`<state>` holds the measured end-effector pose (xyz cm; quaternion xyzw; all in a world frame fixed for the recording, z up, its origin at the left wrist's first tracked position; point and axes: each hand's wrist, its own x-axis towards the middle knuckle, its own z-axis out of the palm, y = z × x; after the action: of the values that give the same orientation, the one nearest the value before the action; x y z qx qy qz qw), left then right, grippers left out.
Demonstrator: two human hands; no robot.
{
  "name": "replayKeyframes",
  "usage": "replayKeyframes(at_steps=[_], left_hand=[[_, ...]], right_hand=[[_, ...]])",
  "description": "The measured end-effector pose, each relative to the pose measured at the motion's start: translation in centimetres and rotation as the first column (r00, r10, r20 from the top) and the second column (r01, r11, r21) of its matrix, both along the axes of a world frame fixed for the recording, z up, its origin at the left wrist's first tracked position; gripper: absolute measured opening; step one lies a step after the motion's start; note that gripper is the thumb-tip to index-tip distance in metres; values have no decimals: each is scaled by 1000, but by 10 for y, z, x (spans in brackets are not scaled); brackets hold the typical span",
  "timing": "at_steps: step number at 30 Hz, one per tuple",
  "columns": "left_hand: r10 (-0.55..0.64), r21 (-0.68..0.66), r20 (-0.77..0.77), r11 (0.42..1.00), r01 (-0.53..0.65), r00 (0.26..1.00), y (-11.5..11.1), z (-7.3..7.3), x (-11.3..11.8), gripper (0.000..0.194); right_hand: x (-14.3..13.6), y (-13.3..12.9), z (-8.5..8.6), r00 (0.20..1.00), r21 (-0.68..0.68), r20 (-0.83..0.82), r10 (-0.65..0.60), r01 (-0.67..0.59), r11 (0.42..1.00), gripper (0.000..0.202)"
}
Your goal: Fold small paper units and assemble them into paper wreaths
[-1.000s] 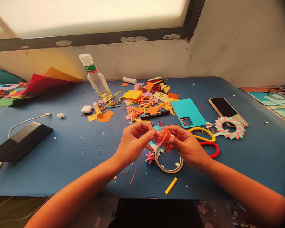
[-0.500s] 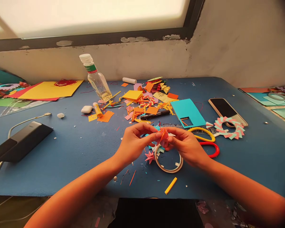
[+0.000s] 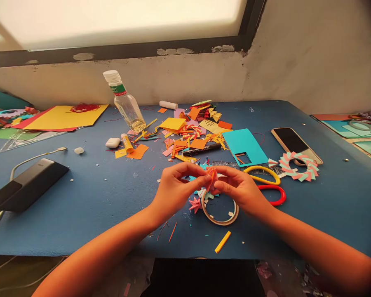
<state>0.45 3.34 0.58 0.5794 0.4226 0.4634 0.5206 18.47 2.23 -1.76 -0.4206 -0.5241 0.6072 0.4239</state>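
Observation:
Between my two hands is a small folded piece of orange-pink paper (image 3: 212, 180), pleated and pointed. My left hand (image 3: 179, 183) pinches its left side between thumb and fingers. On its right side, the thumb and fingers of my right hand (image 3: 239, 187) grip it too. Just below lies a roll of tape (image 3: 220, 222), standing out as a pale ring on the blue table. A pink paper star (image 3: 195, 204) touches or nearly touches the ring's left edge. Scissors with a yellow and red handle (image 3: 273, 194) lie beside my right hand, their blades hidden.
Paper scraps (image 3: 185, 140) are heaped behind my hands, with a black marker (image 3: 202, 149) and a turquoise sheet (image 3: 244, 144). A bottle (image 3: 128, 107) stands back left. A phone (image 3: 293, 142) and a paper wreath (image 3: 282, 165) lie right; a black device (image 3: 27, 183) lies left.
The folded paper has turned between my fingers and now shows more of its pleated side. My right thumb and fingers have shifted slightly on it; the table things have stayed put.

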Motion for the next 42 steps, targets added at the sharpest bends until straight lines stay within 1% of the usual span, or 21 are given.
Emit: replayKeyframes(at_steps=[3,6,12,17,21,31,34,42], left_hand=[[-18,0,-38,1000,18,999,-1,-2,1,15],[-44,-17,-42,999,44,998,-2,-2,1,18],[-79,-31,-39,996,78,996,-4,-2,2,16],[-69,-38,-60,997,67,996,-4,-1,2,16],[-73,-60,-79,996,68,994,-3,1,2,18],[-86,-181,-25,980,80,996,-1,3,3,14],[-101,-194,-10,976,97,995,0,3,3,13],[-103,-221,-13,970,98,995,1,2,3,16]], right_hand=[[-1,-3,0,996,45,86,-19,16,999,38],[-3,-6,1,987,102,158,-36,19,995,32],[-2,-7,1,966,193,250,-69,20,981,26],[-3,-6,1,964,206,254,-77,23,978,22],[-4,-6,3,964,198,255,-76,25,980,24],[-2,-7,2,966,176,253,-57,12,984,26],[-3,-7,2,969,166,244,-49,8,986,27],[-4,-6,2,972,163,231,-38,0,987,24]])
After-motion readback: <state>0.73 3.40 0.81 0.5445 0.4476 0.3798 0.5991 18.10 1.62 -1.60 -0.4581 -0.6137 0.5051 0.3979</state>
